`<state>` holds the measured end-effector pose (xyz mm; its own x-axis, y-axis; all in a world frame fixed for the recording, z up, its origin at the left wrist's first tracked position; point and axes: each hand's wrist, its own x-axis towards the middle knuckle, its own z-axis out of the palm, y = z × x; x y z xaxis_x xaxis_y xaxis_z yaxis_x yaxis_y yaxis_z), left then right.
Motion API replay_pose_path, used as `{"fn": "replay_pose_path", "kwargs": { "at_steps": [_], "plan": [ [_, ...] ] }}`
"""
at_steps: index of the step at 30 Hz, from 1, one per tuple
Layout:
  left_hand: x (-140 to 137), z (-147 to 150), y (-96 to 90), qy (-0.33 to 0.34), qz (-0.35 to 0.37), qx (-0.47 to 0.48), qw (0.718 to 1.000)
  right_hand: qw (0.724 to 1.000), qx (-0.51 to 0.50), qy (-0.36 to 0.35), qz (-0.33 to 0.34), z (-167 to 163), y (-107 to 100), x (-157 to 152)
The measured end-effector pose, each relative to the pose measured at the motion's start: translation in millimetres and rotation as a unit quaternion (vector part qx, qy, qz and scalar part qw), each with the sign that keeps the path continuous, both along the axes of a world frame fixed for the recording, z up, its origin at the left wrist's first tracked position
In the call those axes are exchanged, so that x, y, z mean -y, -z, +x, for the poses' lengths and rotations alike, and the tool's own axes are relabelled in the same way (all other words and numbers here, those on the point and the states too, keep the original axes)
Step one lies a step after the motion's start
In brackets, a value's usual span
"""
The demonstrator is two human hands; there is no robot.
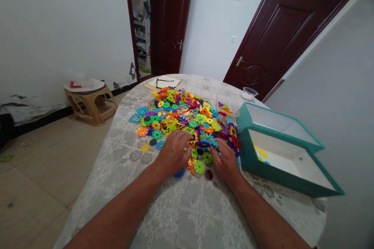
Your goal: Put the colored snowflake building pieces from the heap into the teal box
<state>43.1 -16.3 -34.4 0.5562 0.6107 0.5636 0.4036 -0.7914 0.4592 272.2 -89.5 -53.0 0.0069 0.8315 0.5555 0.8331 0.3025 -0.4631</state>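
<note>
A heap of colourful plastic interlocking pieces (181,113), many of them notched discs, covers the middle of the table. At its near edge my left hand (175,149) is closed on a yellow notched piece (193,138). My right hand (224,158) pinches a blue triangular piece (209,140), with purple pieces close against it. The two held pieces meet or nearly meet; whether they are joined I cannot tell. Below and between my hands lie a lime green disc (199,167), a dark red disc (209,174) and an orange piece (191,165).
To the right stands an open teal box (280,179) with a few yellow and blue pieces inside, its lid (286,118) behind it. A clear plastic cup (250,92) and glasses on paper (165,82) sit at the far edge. A tan stool (93,105) stands left.
</note>
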Motion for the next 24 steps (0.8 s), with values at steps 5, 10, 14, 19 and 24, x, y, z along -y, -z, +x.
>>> {"fn": "replay_pose_path", "kwargs": {
  "at_steps": [5, 10, 14, 19, 24],
  "plan": [
    [3.8, 1.9, 0.4, 0.058, -0.016, 0.022, 0.998, 0.995, 0.088, -0.043, 0.022, -10.4, -3.2, 4.5],
    [5.2, 5.8, 3.8, 0.073, -0.042, 0.010, 0.996, 0.987, 0.142, -0.070, 0.018, -27.3, -6.8, 10.2],
    [1.3, 4.1, -0.1, 0.050, -0.098, 0.054, 0.993, 0.993, 0.083, -0.083, 0.010, -25.2, -4.8, 9.0],
    [-5.4, -4.0, -10.3, -0.030, -0.200, 0.100, 0.974, 0.999, 0.009, -0.042, -0.005, -5.5, -2.2, 6.2],
    [-8.5, -8.3, -13.1, -0.109, -0.250, 0.106, 0.956, 0.999, -0.010, -0.019, -0.029, 8.4, -4.0, 7.0]
  ]
}}
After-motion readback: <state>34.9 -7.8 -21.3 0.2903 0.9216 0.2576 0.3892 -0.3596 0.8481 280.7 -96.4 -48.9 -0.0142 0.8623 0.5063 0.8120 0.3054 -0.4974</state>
